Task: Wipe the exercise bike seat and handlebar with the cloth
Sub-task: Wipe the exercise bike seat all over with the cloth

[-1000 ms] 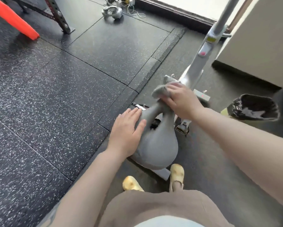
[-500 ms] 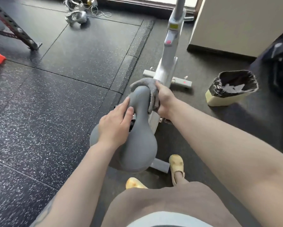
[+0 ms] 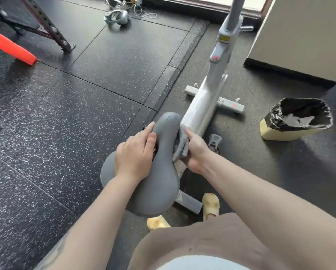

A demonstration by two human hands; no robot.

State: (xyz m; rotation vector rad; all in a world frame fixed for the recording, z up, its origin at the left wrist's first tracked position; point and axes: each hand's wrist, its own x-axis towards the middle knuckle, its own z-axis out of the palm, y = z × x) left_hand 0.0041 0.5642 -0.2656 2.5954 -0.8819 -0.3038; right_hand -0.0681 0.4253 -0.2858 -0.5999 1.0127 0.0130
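Nearest the camera, below both hands, lie a tan garment and the two forearms, with two yellow slippers (image 3: 211, 206) on the floor just behind the seat's broad rear edge. The grey bike seat (image 3: 159, 184) fills the middle, wide end toward the person, narrow nose pointing away. The left hand (image 3: 135, 154) rests flat on the seat's left half, fingers straight and together, fingertips reaching along the left edge of the nose. The right hand (image 3: 194, 152) pinches a bunched grey cloth (image 3: 180, 145) and presses it against the right edge of the nose; the thumb lies on top, the other fingers are hidden beneath the cloth. The cloth touches the seat's side and hangs slightly below its rim.

Just beyond the right hand, the white bike frame (image 3: 204, 102) runs away from the grip, close beside the seat nose, leaving only a narrow gap for the cloth hand. A pedal (image 3: 213, 140) sits just right of that hand. Left of the left hand, the speckled black rubber mat (image 3: 56, 114) is open floor. Farther right of the grip stands a bin with a black liner (image 3: 295, 118), well apart. Farther off, the frame's cross foot (image 3: 227, 104), then an orange pad (image 3: 11, 47) and a metal rack leg (image 3: 52, 34) far left. The handlebar is out of view.
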